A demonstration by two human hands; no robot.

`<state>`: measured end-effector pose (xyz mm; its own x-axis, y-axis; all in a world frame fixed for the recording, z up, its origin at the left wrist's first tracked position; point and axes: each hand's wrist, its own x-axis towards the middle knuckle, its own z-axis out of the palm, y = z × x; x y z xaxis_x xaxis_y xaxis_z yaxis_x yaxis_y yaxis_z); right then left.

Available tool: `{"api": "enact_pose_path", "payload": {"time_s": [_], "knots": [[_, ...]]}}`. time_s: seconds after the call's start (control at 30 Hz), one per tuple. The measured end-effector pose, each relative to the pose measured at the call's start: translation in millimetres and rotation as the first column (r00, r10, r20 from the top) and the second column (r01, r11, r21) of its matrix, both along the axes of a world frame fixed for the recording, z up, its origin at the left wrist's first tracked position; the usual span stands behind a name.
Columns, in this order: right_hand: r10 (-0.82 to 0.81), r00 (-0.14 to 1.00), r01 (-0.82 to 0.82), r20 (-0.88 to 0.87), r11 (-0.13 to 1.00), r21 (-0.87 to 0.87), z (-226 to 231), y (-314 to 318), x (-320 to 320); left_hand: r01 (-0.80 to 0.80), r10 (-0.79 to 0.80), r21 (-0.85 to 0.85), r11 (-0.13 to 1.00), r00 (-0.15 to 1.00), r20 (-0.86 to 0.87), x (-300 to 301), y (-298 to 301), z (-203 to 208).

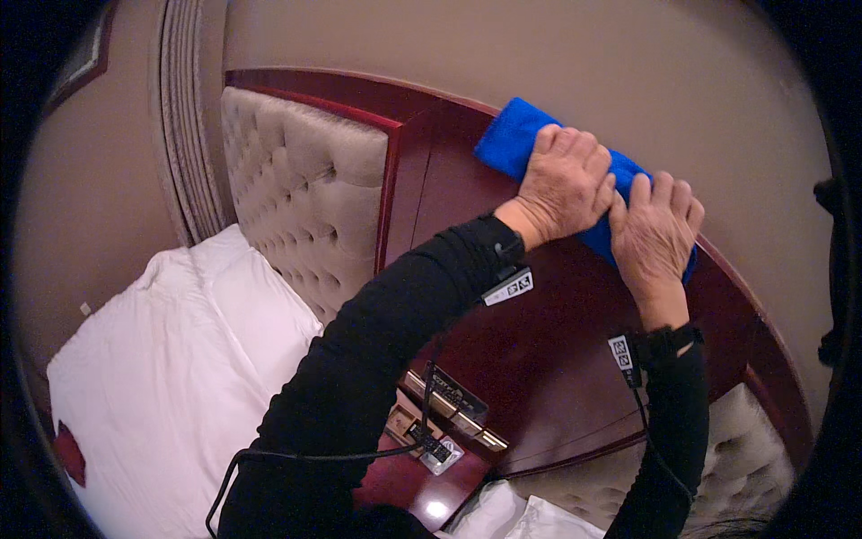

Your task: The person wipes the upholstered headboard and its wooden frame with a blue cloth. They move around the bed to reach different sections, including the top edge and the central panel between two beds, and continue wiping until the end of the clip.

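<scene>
A folded blue cloth [508, 139] is draped over the upper edge of the dark red wooden headboard panel [539, 305], against the wall. My left hand [564, 184] presses on its middle, fingers curled over the top edge. Close on its right, my right hand [657, 229] grips the cloth's right part the same way. The thumbs almost meet. Both hands' fingertips are partly hidden behind the edge and in the cloth's folds. Black sleeves cover my forearms, with a strap and small white-labelled module at each wrist.
Left of the panel is a tufted beige headboard [305, 180], with a white-covered bed [171, 359] below. A bedside table [404, 481] holds a wooden box [404, 422] and a dark remote-like object [440, 449]. Another tufted headboard [745, 440] stands lower right. A black cable [305, 456] hangs across my left arm.
</scene>
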<state>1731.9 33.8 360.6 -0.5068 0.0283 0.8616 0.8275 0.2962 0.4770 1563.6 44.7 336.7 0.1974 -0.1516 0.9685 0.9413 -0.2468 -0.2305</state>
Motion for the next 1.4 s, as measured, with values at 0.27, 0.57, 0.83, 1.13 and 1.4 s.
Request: {"api": "enact_pose_path", "payload": {"time_s": [0.27,0.57,0.83,1.13,1.4], "knots": [[0.011,0.999,-0.01,-0.05,1.0,0.02,-7,2,-76,-0.083,0.083,-0.058,0.995,0.997,-0.006,-63,-10,2],[0.259,0.963,-0.254,-0.07,0.964,0.074,-11,18,-176,-0.196,0.196,-0.068,0.978,0.981,-0.012,-173,0,-9],[0.256,0.966,-0.254,-0.033,0.965,0.061,-9,18,-271,-0.267,0.276,-0.099,0.959,0.957,0.089,-256,-5,-13],[0.365,0.931,-0.365,-0.014,0.931,0.025,-6,19,-287,-0.283,0.297,-0.11,0.953,0.943,0.15,-268,1,-17],[0.336,0.939,-0.325,0.068,0.937,-0.129,6,13,-279,-0.291,0.327,-0.185,0.939,0.921,0.212,-255,-5,-5]]}}
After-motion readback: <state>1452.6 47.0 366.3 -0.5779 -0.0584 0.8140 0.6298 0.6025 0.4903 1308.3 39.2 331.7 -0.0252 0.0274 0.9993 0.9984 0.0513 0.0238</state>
